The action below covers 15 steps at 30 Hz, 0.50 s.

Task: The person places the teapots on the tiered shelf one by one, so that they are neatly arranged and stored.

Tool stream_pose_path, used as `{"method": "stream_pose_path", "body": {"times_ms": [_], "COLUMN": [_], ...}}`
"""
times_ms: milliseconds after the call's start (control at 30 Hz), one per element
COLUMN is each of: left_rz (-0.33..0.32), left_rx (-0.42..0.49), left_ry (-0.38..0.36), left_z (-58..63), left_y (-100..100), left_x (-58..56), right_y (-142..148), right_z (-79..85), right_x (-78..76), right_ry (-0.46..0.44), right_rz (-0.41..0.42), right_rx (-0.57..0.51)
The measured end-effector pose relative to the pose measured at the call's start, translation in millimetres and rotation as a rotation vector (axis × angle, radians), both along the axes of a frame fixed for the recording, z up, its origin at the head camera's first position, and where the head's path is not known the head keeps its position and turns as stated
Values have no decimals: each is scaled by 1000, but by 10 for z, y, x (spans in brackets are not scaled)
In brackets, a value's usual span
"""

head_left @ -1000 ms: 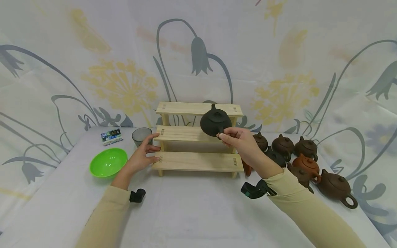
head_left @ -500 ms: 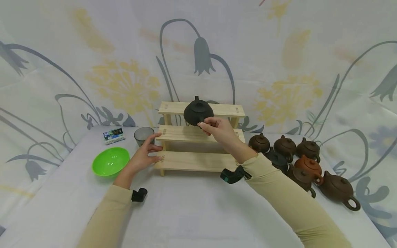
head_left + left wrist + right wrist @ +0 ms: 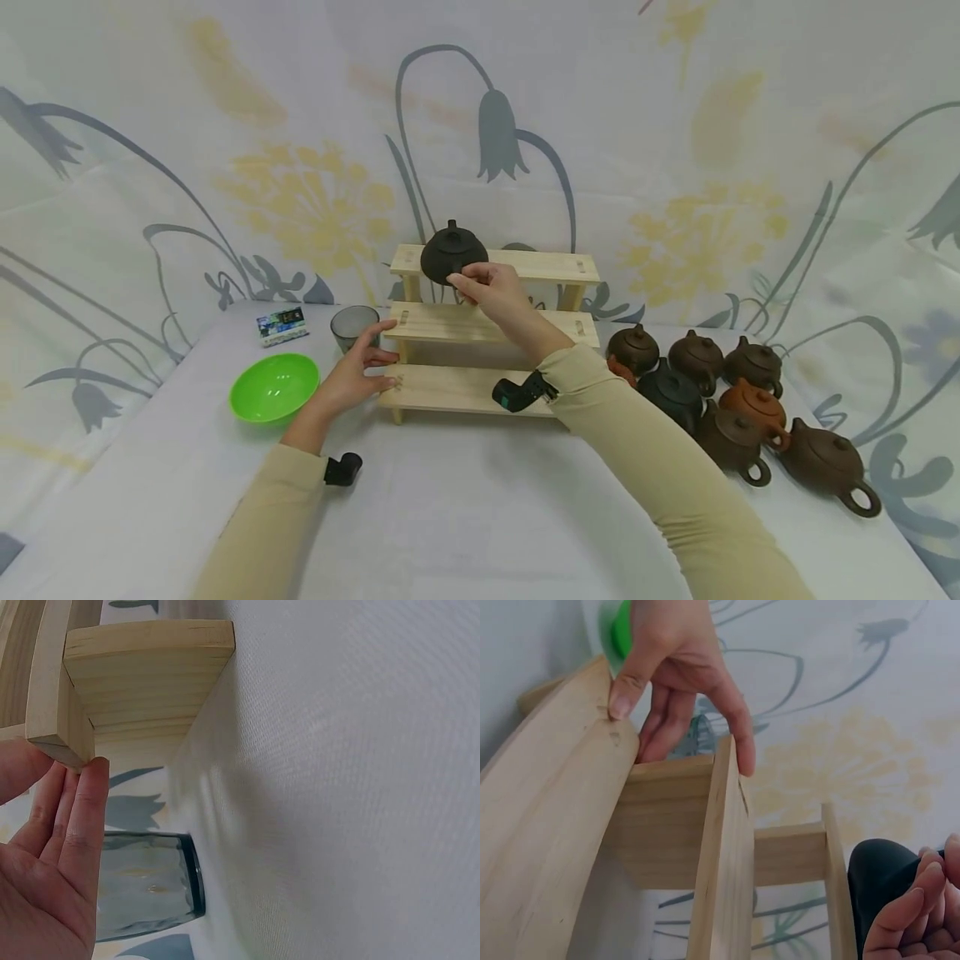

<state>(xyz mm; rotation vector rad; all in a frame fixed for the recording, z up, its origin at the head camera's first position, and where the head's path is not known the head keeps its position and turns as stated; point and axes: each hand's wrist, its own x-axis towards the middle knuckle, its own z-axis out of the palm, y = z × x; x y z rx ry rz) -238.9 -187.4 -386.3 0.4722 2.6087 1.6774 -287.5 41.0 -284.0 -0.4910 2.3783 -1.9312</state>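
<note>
A black teapot (image 3: 452,252) is at the left part of the top board of a three-tier wooden stand (image 3: 487,392). My right hand (image 3: 501,302) pinches its handle between thumb and fingers. Whether the pot's base touches the board cannot be told. In the right wrist view the teapot (image 3: 881,874) appears beside the top board, partly hidden by the fingers. My left hand (image 3: 347,383) grips the stand's left end, its thumb on the lowest board and its forefinger at the middle one. The left wrist view shows its fingertips against the wood (image 3: 64,724).
A grey glass cup (image 3: 352,325) stands behind the left hand. Left of it are a green bowl (image 3: 273,390) and a small printed box (image 3: 282,326). Several brown, black and orange teapots, including a large brown one (image 3: 823,458), crowd the table's right side.
My right hand has carried the black teapot left and up, from in front of the stand's right half to the top board's left part. My left hand has kept its hold on the stand.
</note>
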Motion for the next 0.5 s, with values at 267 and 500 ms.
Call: {"method": "stream_pose_path", "body": {"times_ms": [267,500], "left_rz": [-24,-20], "left_rx": [10,9], "left_ry": [41,35], "left_z": [-25,-26], "left_y": [0,-18], "left_x": [-16,-12], "right_y": [-168,-219], "right_z": [-23,-35], "right_x": [-117,-121], "right_ry": [-10,-26], "right_rz": [13,19], "right_rx": [-24,-37]}}
